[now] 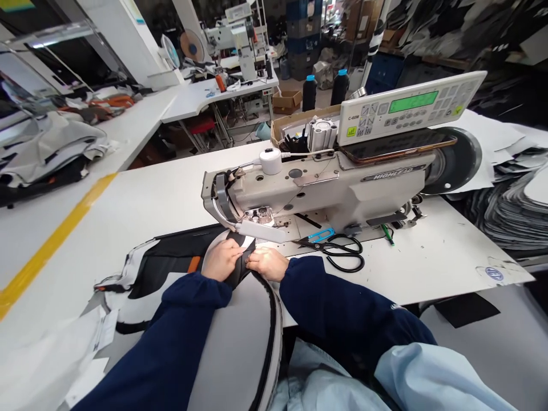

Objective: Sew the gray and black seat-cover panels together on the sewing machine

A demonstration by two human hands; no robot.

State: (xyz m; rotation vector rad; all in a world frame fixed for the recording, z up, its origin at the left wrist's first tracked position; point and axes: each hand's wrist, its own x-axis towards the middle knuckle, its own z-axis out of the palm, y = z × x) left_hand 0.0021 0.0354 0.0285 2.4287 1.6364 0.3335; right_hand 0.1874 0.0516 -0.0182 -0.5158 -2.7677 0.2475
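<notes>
Just in front of the head of a sewing machine (pixel 282 194), my left hand (pixel 221 260) presses and grips a dark fold of a fabric piece (pixel 233 342). Close by on the right, my right hand (pixel 269 264) has its fingers closed on the edge of the same piece. The fabric has a large grey panel with a black rim and hangs over the table edge towards me. Black, white and orange parts of the work spread out to the left. The needle area is partly hidden by the machine head and a white lamp bar (pixel 262 231).
Black-handled scissors (pixel 345 251) and blue thread snips (pixel 321 235) lie right of my hands. A control panel (pixel 413 105) and a phone (pixel 398 145) sit on the machine. Stacked fabric pieces (pixel 505 211) stand at the right; more fabric (pixel 47 148) lies far left.
</notes>
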